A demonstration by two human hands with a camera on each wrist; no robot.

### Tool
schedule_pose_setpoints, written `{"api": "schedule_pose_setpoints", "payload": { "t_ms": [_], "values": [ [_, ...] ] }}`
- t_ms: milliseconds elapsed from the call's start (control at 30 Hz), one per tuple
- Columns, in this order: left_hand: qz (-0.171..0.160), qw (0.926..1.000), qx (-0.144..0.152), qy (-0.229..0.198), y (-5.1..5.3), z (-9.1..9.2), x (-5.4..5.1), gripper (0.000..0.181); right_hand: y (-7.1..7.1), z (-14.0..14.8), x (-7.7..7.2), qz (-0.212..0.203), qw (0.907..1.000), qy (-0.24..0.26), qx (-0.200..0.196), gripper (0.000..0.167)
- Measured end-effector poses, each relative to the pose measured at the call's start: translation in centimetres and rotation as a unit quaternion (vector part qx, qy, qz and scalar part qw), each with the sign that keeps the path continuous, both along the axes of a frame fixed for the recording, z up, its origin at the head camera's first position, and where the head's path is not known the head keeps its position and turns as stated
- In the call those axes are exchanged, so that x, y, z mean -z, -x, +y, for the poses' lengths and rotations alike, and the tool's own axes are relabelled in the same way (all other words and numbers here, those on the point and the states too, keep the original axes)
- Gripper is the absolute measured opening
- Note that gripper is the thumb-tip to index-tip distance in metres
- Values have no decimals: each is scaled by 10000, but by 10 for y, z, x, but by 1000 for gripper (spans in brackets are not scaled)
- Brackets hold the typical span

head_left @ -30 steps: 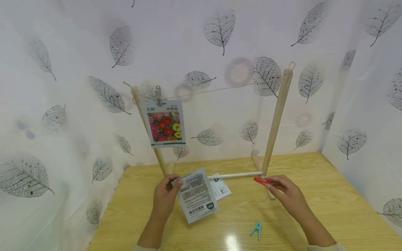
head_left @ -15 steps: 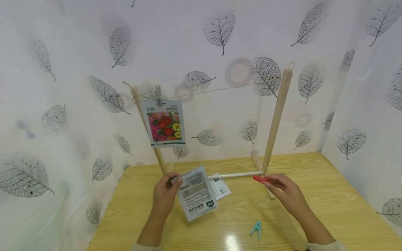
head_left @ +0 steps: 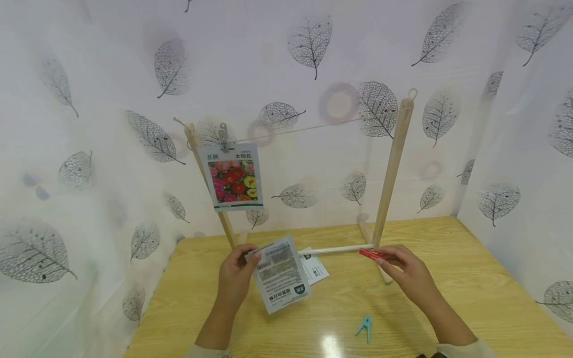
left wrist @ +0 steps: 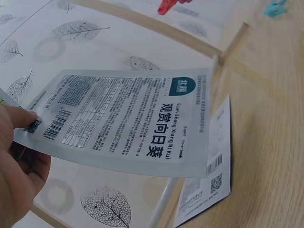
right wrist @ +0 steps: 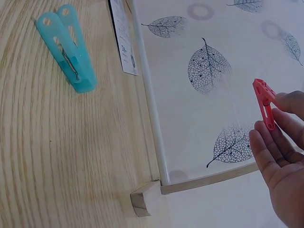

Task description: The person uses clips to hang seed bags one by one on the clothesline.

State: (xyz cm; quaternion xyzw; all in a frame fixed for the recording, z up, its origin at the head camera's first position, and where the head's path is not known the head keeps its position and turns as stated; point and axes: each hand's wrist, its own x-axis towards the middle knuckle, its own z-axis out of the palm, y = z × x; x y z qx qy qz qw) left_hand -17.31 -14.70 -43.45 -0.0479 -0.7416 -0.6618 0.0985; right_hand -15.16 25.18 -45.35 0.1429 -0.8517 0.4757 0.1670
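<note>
Left hand (head_left: 236, 273) pinches a flat grey seed packet (head_left: 282, 278); right hand (head_left: 408, 268) pinches a red plastic clip (head_left: 370, 255). Above the left hand, I see one white flower-picture packet (head_left: 235, 181) already hung on thin string (head_left: 313, 128). Not hung yet: the grey one, and a flat white packet (head_left: 317, 269) between the hands.

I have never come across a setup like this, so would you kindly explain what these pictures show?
There is no machine here: a person works with two bare hands. The wide view comes from a camera worn on the head, the two closer ones from cameras worn at the wrists. The left hand holds a seed packet; the right hand pinches a red clip. On the wooden table lie a turquoise clip and a white packet. A wooden frame stands there too, its string bearing a flower packet hung by a metal clip.
</note>
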Motion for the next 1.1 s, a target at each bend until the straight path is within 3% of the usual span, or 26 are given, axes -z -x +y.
{"api": "schedule_pose_setpoints", "payload": {
  "t_ms": [367,1100],
  "values": [
    [-10,10000,-50,79,1,3,-4,16,6,-2,-4,233,9996,-120,-77,25],
    [108,9996,-95,223,6,1,-11,16,13,-8,-14,232,9994,-220,-108,25]
  ]
}}
